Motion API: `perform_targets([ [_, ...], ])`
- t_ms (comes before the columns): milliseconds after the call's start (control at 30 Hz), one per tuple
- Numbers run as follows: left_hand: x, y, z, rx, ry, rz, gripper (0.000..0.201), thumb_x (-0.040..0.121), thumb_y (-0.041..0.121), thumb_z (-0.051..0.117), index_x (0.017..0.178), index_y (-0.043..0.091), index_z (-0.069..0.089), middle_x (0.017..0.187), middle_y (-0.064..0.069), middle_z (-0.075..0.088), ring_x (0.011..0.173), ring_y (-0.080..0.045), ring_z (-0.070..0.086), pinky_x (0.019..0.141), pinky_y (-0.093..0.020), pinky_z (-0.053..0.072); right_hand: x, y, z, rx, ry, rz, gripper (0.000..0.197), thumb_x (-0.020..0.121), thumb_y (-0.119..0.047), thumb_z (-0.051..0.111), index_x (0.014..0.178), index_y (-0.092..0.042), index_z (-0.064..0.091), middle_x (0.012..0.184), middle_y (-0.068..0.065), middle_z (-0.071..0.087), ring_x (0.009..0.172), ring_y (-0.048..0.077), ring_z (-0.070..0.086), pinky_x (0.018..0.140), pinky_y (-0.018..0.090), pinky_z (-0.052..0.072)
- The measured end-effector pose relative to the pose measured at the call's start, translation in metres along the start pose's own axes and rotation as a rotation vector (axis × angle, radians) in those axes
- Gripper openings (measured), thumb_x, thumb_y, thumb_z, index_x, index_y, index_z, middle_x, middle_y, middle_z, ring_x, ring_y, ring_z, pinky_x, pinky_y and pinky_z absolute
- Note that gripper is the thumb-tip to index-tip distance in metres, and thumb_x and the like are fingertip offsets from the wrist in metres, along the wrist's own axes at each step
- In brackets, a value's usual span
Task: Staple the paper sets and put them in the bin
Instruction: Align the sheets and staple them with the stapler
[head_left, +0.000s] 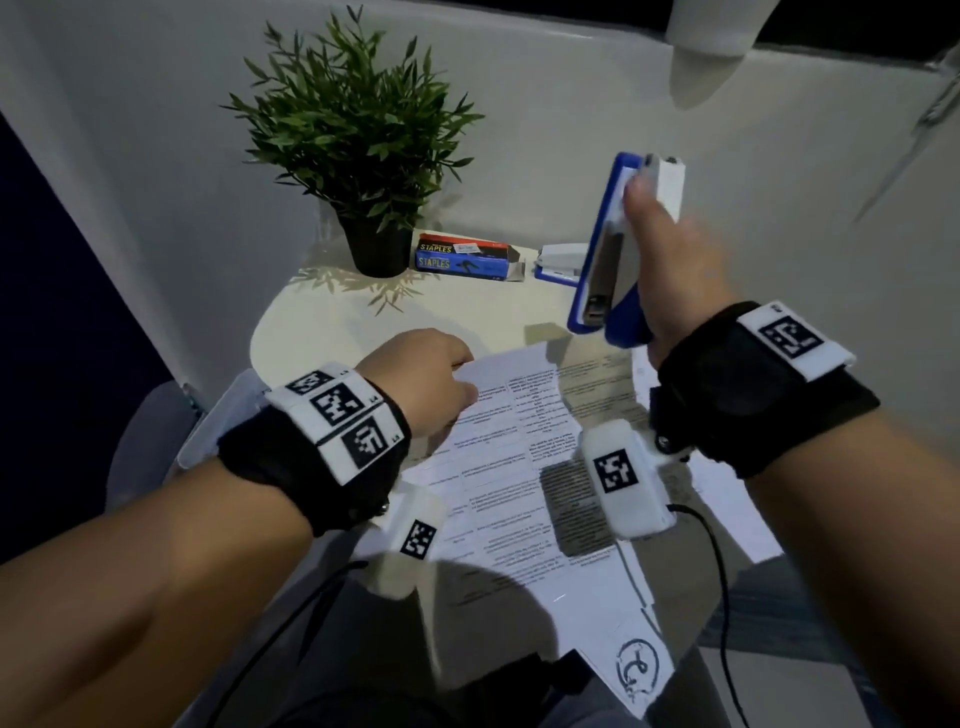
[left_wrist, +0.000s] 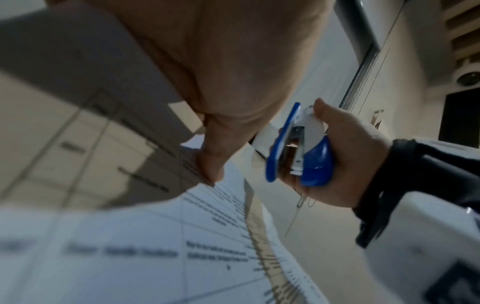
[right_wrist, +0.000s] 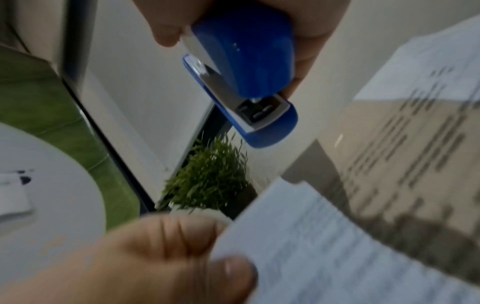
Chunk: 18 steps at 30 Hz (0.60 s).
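Observation:
My right hand (head_left: 670, 260) grips a blue and white stapler (head_left: 613, 260) in the air above the table, its mouth pointing down toward the papers. The stapler (left_wrist: 301, 148) also shows in the left wrist view, and the stapler (right_wrist: 246, 82) fills the top of the right wrist view. My left hand (head_left: 431, 384) pinches the far left corner of a printed paper set (head_left: 509, 467), thumb on top; the same hand (right_wrist: 182, 257) holds the sheet (right_wrist: 324, 246) in the right wrist view. More printed sheets (head_left: 602, 384) lie underneath to the right.
A potted green plant (head_left: 353, 140) stands at the back of the round white table (head_left: 332, 322). Beside it lie a box of staples (head_left: 462, 257) and a second white and blue stapler (head_left: 558, 262). A clear plastic bin edge (head_left: 218, 421) shows at the left, beside my left wrist.

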<state>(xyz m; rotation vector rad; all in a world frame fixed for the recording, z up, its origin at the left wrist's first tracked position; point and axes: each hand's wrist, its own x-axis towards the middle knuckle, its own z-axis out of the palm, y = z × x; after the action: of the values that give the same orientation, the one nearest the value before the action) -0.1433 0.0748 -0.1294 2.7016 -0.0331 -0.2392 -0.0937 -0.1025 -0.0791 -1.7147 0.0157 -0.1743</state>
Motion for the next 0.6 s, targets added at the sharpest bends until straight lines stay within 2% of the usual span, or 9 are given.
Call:
perform_targets([
  [33, -0.002, 0.001, -0.001, -0.026, 0.016, 0.003, 0.023, 0.091, 0.03, 0.056, 0.105, 0.015, 0.066, 0.104, -0.002, 0.063, 0.092, -0.02, 0.055, 0.078, -0.029, 0.046, -0.004, -0.001, 0.007, -0.01, -0.017, -0.02, 0.04, 0.083, -0.064, 0.048, 0.088, -0.025, 0.054, 0.08, -0.002, 0.06, 0.062, 0.013, 0.064, 0.056, 0.03, 0.052],
  [100, -0.006, 0.005, -0.004, -0.057, 0.032, 0.019, 0.022, 0.092, 0.03, 0.054, 0.099, 0.014, 0.067, 0.097, -0.003, 0.065, 0.089, -0.021, 0.058, 0.077, -0.031, 0.048, -0.011, 0.001, 0.021, -0.101, -0.029, -0.089, 0.044, 0.08, -0.066, 0.041, 0.087, -0.025, 0.055, 0.082, -0.003, 0.061, 0.075, 0.019, 0.064, 0.069, 0.035, 0.051],
  [167, -0.009, 0.01, -0.007, -0.035, 0.035, 0.038, 0.018, 0.092, 0.03, 0.053, 0.093, 0.016, 0.065, 0.091, -0.002, 0.062, 0.086, -0.021, 0.056, 0.073, -0.029, 0.044, -0.02, 0.009, 0.031, -0.183, -0.029, -0.195, 0.038, 0.086, -0.062, 0.04, 0.091, -0.027, 0.053, 0.083, -0.008, 0.06, 0.08, 0.011, 0.06, 0.075, 0.029, 0.047],
  [233, -0.012, 0.012, -0.008, 0.013, 0.047, 0.043, 0.015, 0.092, 0.03, 0.053, 0.088, 0.019, 0.062, 0.085, -0.001, 0.058, 0.085, -0.021, 0.054, 0.07, -0.027, 0.04, -0.027, 0.016, 0.036, -0.229, -0.048, -0.291, 0.029, 0.091, -0.055, 0.042, 0.089, -0.027, 0.049, 0.074, -0.015, 0.055, 0.07, -0.006, 0.053, 0.067, 0.015, 0.042],
  [267, -0.014, 0.012, -0.008, 0.032, 0.05, 0.038, 0.016, 0.092, 0.03, 0.053, 0.082, 0.02, 0.06, 0.079, 0.001, 0.054, 0.083, -0.021, 0.052, 0.068, -0.027, 0.038, -0.029, 0.019, 0.038, -0.236, -0.054, -0.338, 0.026, 0.09, -0.053, 0.042, 0.088, -0.028, 0.048, 0.071, -0.016, 0.054, 0.066, -0.01, 0.053, 0.063, 0.009, 0.039],
  [333, -0.017, 0.011, -0.008, 0.061, 0.046, 0.032, 0.028, 0.091, 0.03, 0.054, 0.065, 0.022, 0.048, 0.067, 0.006, 0.044, 0.077, -0.02, 0.048, 0.063, -0.026, 0.034, -0.032, 0.017, 0.038, -0.157, -0.036, -0.4, 0.022, 0.088, -0.05, 0.042, 0.09, -0.029, 0.048, 0.07, -0.016, 0.053, 0.063, -0.012, 0.052, 0.06, 0.006, 0.04],
  [433, -0.019, 0.01, -0.008, 0.041, 0.039, 0.033, 0.03, 0.091, 0.03, 0.054, 0.063, 0.023, 0.045, 0.065, 0.008, 0.041, 0.075, -0.019, 0.046, 0.06, -0.025, 0.032, -0.03, 0.011, 0.04, -0.048, -0.052, -0.383, 0.025, 0.09, -0.049, 0.041, 0.092, -0.025, 0.048, 0.072, -0.013, 0.053, 0.059, -0.008, 0.054, 0.056, 0.012, 0.047],
  [533, -0.022, 0.015, -0.011, 0.017, 0.079, 0.062, 0.021, 0.092, 0.03, 0.053, 0.073, 0.021, 0.055, 0.069, 0.006, 0.046, 0.075, -0.019, 0.049, 0.06, -0.025, 0.034, -0.026, 0.013, 0.043, -0.173, -0.114, -0.357, 0.033, 0.081, -0.062, 0.04, 0.084, -0.031, 0.049, 0.073, -0.013, 0.058, 0.07, 0.0, 0.058, 0.067, 0.023, 0.048],
  [600, -0.023, 0.017, -0.014, 0.03, 0.122, 0.082, 0.032, 0.092, 0.031, 0.053, 0.063, 0.019, 0.046, 0.065, 0.006, 0.042, 0.065, -0.016, 0.045, 0.053, -0.025, 0.029, -0.025, 0.018, 0.045, -0.252, -0.163, -0.338, 0.039, 0.076, -0.068, 0.039, 0.08, -0.031, 0.05, 0.074, -0.013, 0.058, 0.074, 0.003, 0.057, 0.072, 0.027, 0.045],
])
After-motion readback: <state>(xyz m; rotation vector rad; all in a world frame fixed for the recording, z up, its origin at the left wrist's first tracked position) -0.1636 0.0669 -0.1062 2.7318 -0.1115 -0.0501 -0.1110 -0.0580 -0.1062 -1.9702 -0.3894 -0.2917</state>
